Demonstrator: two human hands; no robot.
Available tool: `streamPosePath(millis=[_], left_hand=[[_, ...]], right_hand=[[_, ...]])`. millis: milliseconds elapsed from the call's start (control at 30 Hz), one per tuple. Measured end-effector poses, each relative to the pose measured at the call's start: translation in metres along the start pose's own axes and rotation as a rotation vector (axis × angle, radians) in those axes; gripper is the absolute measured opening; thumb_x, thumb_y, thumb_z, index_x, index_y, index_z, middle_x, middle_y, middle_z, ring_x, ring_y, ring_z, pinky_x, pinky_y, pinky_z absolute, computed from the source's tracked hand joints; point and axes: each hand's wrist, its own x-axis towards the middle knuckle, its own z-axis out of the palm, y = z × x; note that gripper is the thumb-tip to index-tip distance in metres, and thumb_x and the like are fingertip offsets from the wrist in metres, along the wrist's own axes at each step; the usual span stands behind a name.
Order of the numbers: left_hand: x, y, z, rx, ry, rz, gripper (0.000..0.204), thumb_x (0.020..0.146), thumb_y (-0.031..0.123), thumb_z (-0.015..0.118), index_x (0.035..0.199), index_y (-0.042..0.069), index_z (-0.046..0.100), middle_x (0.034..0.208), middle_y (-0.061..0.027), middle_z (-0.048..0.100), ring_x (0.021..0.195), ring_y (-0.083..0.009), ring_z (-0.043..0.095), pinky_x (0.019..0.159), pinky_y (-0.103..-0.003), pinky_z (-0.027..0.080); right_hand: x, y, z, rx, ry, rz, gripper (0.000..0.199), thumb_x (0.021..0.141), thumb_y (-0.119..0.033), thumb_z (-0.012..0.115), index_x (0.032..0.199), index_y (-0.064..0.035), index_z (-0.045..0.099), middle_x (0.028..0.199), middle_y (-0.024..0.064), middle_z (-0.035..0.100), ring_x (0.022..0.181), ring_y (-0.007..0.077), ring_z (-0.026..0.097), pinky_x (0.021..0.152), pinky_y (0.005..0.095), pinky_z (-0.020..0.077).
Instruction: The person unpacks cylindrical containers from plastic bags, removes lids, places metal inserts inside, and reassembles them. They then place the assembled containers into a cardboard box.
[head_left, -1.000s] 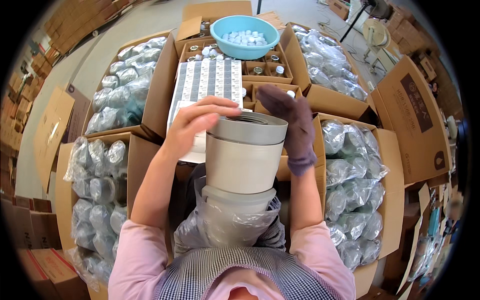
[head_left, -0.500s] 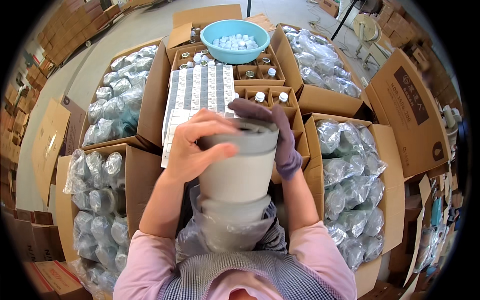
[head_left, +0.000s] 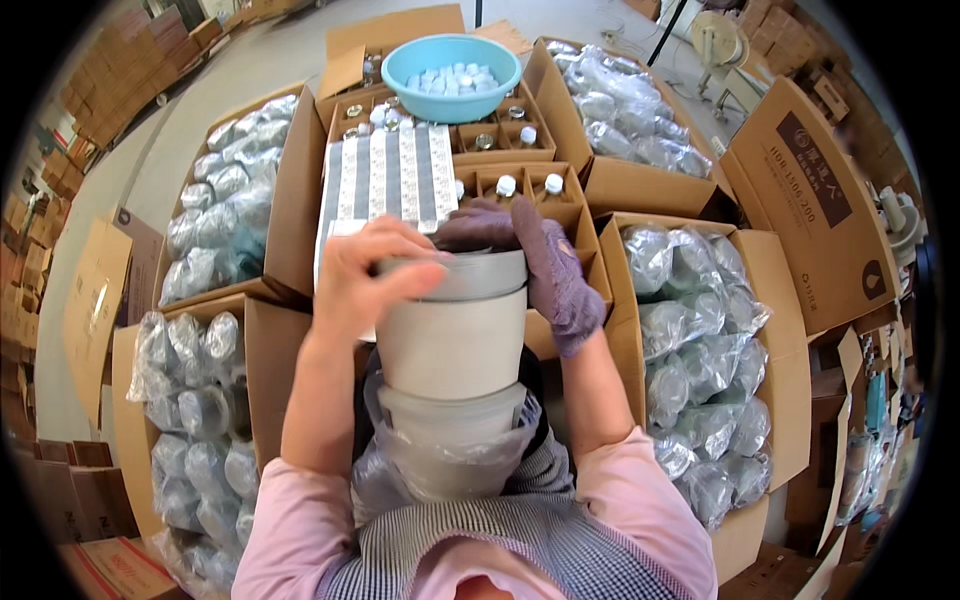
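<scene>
A pale beige canister [head_left: 450, 345] with a grey rim [head_left: 480, 278] stands upright in front of me. Its lower end meets a translucent tub [head_left: 455, 415] wrapped in clear plastic, resting at my lap. My right hand [head_left: 545, 265], in a purple-grey glove, grips the canister's rim from the right and far side. My bare left hand [head_left: 375, 275] is at the left of the rim, thumb in front and fingers apart, slightly blurred. Whether its fingertips touch the rim I cannot tell. Behind the hands lie label sheets [head_left: 390, 175], printed in grey and white.
Open cartons of plastic-wrapped containers flank me, at left [head_left: 205, 400] and right [head_left: 700, 360], with more behind. Ahead, a divided carton holds white-capped bottles [head_left: 506, 187]. A light blue basin [head_left: 450, 105] of white caps sits farther back. A raised carton flap [head_left: 815, 210] stands at right.
The view has shifted slightly. The canister looks more upright and its rim less visible from above. My left hand remains by the rim; my right hand keeps its grip.
</scene>
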Motion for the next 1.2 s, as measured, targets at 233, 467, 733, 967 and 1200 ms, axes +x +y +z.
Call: streamPosePath(millis=[233,467,733,967,1200], left_hand=[[0.021,-0.091,0.021,-0.882,-0.130,0.207,0.046,0.090,0.050,0.060,0.086,0.006,0.074,0.091,-0.0140,0.061,0.103,-0.0287,0.051,0.100,-0.042,0.037],[-0.015,-0.034,0.015,-0.385,0.130,0.070,0.020,0.086,0.018,0.070,0.094,0.000,0.069,0.094,-0.0116,0.064,0.090,-0.0193,0.059,0.085,-0.030,0.045],[-0.019,0.032,0.029,0.334,0.134,0.175,0.014,0.089,0.014,0.066,0.094,0.004,0.074,0.079,-0.0036,0.063,0.076,-0.0194,0.051,0.076,-0.032,0.037],[-0.023,-0.062,-0.002,-0.630,0.034,0.178,0.030,0.093,0.022,0.062,0.085,-0.004,0.073,0.089,-0.0137,0.065,0.085,-0.0235,0.059,0.084,-0.034,0.044],[0.003,0.008,0.012,-0.123,0.105,0.111,0.025,0.090,0.020,0.060,0.093,-0.001,0.074,0.096,-0.0171,0.067,0.098,-0.0290,0.059,0.098,-0.041,0.043]], right_hand=[[-0.019,-0.062,0.012,-0.087,0.022,0.019,0.036,0.100,-0.026,0.051,0.120,0.0011,0.064,0.105,0.0177,0.071,0.097,0.0231,0.069,0.091,0.0311,0.0510],[-0.008,-0.024,0.002,-0.148,-0.040,-0.208,0.035,0.102,-0.021,0.040,0.108,0.0007,0.068,0.102,0.0150,0.073,0.094,0.0216,0.069,0.088,0.0325,0.0518],[0.009,0.051,0.008,-0.086,-0.009,-0.688,0.027,0.099,-0.011,0.047,0.123,-0.0102,0.058,0.096,0.0149,0.074,0.087,0.0305,0.073,0.085,0.0371,0.0577],[-0.016,-0.035,0.029,-0.762,-0.018,-0.370,0.027,0.096,-0.010,0.051,0.114,0.0037,0.065,0.102,0.0166,0.072,0.092,0.0248,0.070,0.087,0.0351,0.0532],[0.008,0.009,-0.013,0.019,0.095,-0.285,0.053,0.104,-0.035,0.034,0.121,0.0041,0.065,0.129,0.0217,0.062,0.123,0.0318,0.056,0.109,0.0364,0.0386]])
